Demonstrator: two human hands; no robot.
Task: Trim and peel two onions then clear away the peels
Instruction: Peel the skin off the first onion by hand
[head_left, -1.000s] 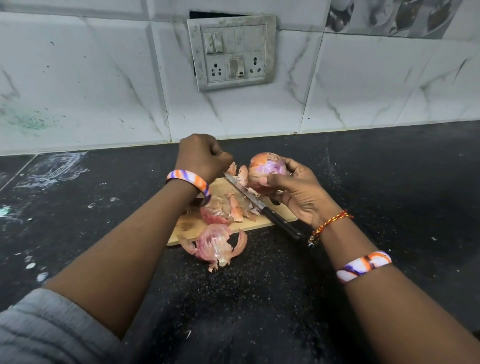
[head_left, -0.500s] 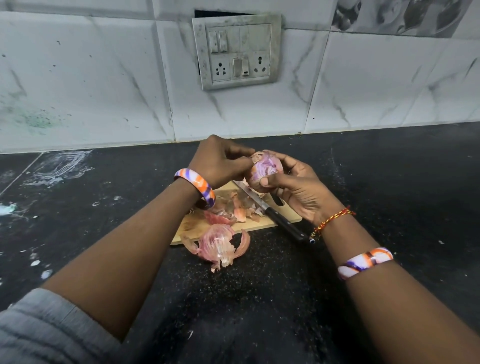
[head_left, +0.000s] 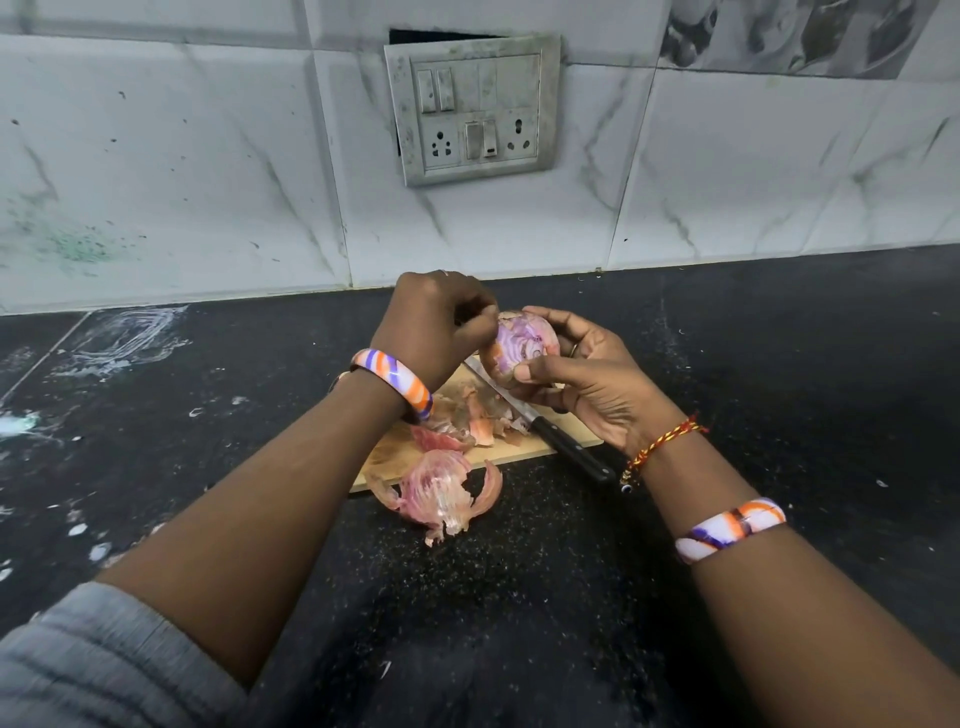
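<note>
A red onion (head_left: 524, 343), its cut purple-and-white face turned toward me, is held above the wooden cutting board (head_left: 550, 444). My right hand (head_left: 587, 384) grips it from the right and below. My left hand (head_left: 434, 327) is at the onion's left edge, fingertips pinching its skin. A black-handled knife (head_left: 550, 434) lies diagonally on the board under the onion. Loose pink peels (head_left: 467, 423) lie on the board, and a larger peel piece (head_left: 441, 493) lies partly off its near edge on the counter. A second onion is not visible.
The black counter (head_left: 779, 389) stretches to both sides, with white smears (head_left: 124, 338) at the left. A tiled wall with a switch and socket plate (head_left: 472, 109) rises close behind the board.
My left hand has moved from over the board to the onion's left edge and pinched its skin. My right hand turned the cut face more toward me. The view has shifted slightly.
</note>
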